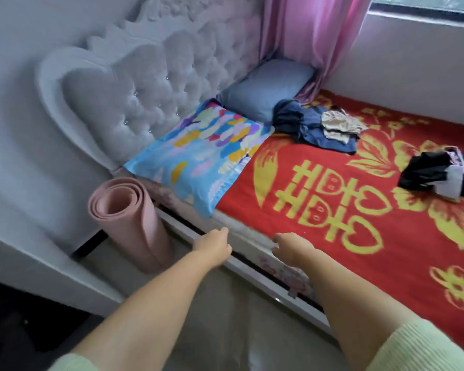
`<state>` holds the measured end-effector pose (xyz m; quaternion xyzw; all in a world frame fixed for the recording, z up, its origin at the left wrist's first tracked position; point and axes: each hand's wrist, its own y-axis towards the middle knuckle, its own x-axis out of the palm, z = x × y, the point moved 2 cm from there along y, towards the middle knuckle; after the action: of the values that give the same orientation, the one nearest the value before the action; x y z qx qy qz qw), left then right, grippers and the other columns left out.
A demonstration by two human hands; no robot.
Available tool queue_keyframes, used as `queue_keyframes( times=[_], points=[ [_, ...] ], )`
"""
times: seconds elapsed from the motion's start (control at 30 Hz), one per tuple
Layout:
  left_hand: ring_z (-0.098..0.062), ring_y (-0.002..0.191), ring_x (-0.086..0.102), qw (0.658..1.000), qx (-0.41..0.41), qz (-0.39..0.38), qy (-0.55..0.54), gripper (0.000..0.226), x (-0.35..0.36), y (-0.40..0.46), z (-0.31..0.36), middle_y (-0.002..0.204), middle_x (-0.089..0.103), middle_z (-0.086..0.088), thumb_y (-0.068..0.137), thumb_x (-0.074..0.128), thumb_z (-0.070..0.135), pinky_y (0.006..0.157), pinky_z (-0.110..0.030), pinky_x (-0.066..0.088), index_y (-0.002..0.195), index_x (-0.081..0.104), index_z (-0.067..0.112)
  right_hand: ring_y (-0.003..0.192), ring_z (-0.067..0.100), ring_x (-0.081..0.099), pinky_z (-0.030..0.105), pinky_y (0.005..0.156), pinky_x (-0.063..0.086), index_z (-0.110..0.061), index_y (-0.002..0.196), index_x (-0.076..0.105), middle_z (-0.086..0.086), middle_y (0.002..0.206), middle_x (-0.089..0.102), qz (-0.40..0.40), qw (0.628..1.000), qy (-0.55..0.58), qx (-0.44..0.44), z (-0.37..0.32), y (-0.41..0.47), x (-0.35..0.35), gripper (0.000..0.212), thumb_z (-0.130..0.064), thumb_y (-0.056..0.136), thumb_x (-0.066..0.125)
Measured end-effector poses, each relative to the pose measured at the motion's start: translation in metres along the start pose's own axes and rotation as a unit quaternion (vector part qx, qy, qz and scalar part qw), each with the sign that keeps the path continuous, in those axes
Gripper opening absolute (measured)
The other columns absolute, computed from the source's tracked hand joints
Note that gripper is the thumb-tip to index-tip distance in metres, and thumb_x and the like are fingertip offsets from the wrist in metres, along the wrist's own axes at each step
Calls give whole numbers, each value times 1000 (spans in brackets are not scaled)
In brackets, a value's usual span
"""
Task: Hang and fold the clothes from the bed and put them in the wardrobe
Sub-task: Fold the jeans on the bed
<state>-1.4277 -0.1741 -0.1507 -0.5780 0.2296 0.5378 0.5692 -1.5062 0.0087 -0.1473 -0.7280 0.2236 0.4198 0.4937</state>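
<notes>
Left grip (215, 245) and right grip (292, 247): loosely curled, holding nothing, over bed edge (252, 234). Blue clothes pile (310, 124) well beyond right grip; black pile (437, 172) far right. Open blanket (306, 162) between.

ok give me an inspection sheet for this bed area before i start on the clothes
surface: red blanket with yellow pattern covers the bed
job's things: blue clothes pile with a beige garment on it; black clothes pile further right
clutter: patterned pillow, blue pillow, rolled pink mat standing beside the bed
hands: left hand and right hand at the bed edge, holding nothing
cables: nothing seen
surroundings: tufted headboard, pink curtain
</notes>
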Motion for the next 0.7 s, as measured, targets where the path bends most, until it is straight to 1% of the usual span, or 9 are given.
queue_keyframes(
  times=[0.1, 0.2, 0.27, 0.4, 0.5, 0.57, 0.63, 0.7],
  points=[
    [-30, 114, 54, 999, 41, -4, 18, 40, -4, 27, 55, 130, 53, -9, 95, 40, 26, 86, -36, 44, 133, 41, 15, 100, 23, 59, 36, 82, 53, -14, 125, 50, 5, 120, 59, 8, 999, 24, 35, 55, 0, -14, 32, -25, 97, 39],
    [-28, 104, 57, 996, 82, -12, 33, 41, -3, 52, 102, 122, 56, -7, 95, 39, 25, 81, -37, 48, 135, 39, 14, 94, 20, 60, 33, 79, 55, -13, 128, 50, 4, 116, 61, 14, 997, 46, 68, 102, -1, -21, 33, -23, 98, 39],
    [-27, 100, 58, 994, 102, -17, 39, 41, -2, 65, 124, 117, 57, -6, 95, 39, 25, 77, -37, 50, 135, 39, 14, 97, 20, 59, 32, 78, 54, -13, 129, 49, 4, 119, 59, 9, 995, 50, 82, 123, -2, -21, 33, -23, 99, 40],
    [-26, 97, 59, 989, 136, -28, 57, 41, 3, 102, 170, 113, 58, -5, 96, 40, 25, 70, -34, 47, 135, 40, 13, 106, 24, 58, 36, 87, 52, -11, 132, 48, 8, 125, 57, -7, 990, 67, 121, 172, 4, -23, 36, -26, 99, 41],
    [-29, 104, 58, 984, 155, -39, 75, 42, -1, 138, 200, 119, 57, -7, 96, 41, 26, 75, -34, 46, 136, 40, 13, 113, 26, 57, 34, 87, 49, -11, 132, 49, 9, 129, 56, -12, 987, 68, 148, 205, 19, -37, 38, -27, 99, 40],
    [-29, 106, 58, 981, 166, -44, 85, 41, -8, 172, 219, 121, 57, -8, 96, 41, 27, 73, -32, 44, 134, 40, 13, 113, 26, 57, 32, 87, 48, -11, 131, 50, 9, 129, 56, -8, 983, 80, 164, 227, 39, -50, 38, -28, 99, 40],
    [-28, 105, 58, 980, 170, -50, 95, 42, -18, 208, 237, 120, 57, -7, 95, 42, 27, 72, -32, 44, 134, 41, 14, 109, 26, 58, 34, 87, 50, -12, 131, 50, 9, 128, 57, 0, 978, 107, 180, 247, 61, -65, 39, -29, 98, 39],
    [-28, 105, 58, 976, 175, -55, 116, 44, -30, 243, 258, 121, 57, -7, 94, 41, 27, 74, -34, 46, 136, 39, 14, 103, 25, 59, 33, 81, 51, -13, 133, 48, 8, 126, 57, 3, 972, 132, 195, 265, 81, -82, 40, -30, 98, 40]
  ],
)
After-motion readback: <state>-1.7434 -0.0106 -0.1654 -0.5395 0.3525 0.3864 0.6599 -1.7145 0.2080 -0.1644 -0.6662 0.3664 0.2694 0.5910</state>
